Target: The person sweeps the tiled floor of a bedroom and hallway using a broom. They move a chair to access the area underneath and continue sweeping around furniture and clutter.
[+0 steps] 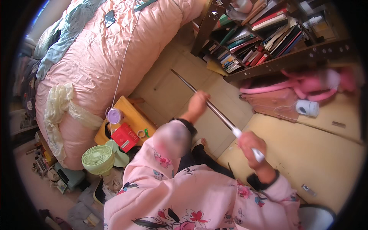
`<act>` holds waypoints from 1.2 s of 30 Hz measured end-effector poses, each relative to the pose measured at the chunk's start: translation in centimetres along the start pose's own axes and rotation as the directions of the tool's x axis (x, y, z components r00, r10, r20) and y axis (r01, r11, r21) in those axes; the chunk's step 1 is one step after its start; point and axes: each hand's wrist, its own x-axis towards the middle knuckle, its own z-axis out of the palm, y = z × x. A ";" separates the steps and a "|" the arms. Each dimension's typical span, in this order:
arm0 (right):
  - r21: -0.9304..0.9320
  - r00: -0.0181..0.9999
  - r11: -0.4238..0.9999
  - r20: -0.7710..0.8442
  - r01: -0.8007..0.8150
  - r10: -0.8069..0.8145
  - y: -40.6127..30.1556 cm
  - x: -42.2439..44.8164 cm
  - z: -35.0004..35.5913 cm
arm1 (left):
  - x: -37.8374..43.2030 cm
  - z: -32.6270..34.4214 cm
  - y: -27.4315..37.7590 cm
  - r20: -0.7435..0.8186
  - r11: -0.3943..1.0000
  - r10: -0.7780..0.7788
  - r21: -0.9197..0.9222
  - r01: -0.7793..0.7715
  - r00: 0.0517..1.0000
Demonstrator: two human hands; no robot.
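Observation:
Both my hands hold one long metal pole (220, 115) that slants from upper left to lower right over the floor. My left hand (198, 101) is closed around its dark metal shaft, part way along. Lower right, my right hand (253, 148) grips the white plastic end of the pole. The shaft's thin far tip reaches toward the middle of the floor, beyond my left hand; whether it touches the floor I cannot tell. Pink floral sleeves with dark cuffs cover my arms.
A bed with a pink quilt (95, 57) stands at upper left. Beside it, a wooden stool (123, 106) holds a purple-lidded cup (114, 115) and a red packet (125, 137), near a green fan (97, 158). A bookshelf (287, 61) is upper right, above a pink plush toy (310, 83) and a cabinet (287, 143).

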 end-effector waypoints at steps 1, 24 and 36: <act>0.050 1.000 0.999 -0.018 0.013 -0.012 2.0 1.2 1.0 | 1.6 -0.1 -1.8 -0.015 0.997 -0.012 0.074 0.013 1.000; 0.237 0.916 0.941 -0.263 -0.241 0.301 -7.8 -9.9 -5.0 | -5.9 3.6 11.7 0.526 0.988 0.152 -0.113 -0.108 0.837; 0.066 1.000 0.998 -0.005 -0.011 0.011 5.7 2.3 4.9 | 3.0 -2.4 -9.4 0.222 0.927 -0.023 0.370 -0.062 0.975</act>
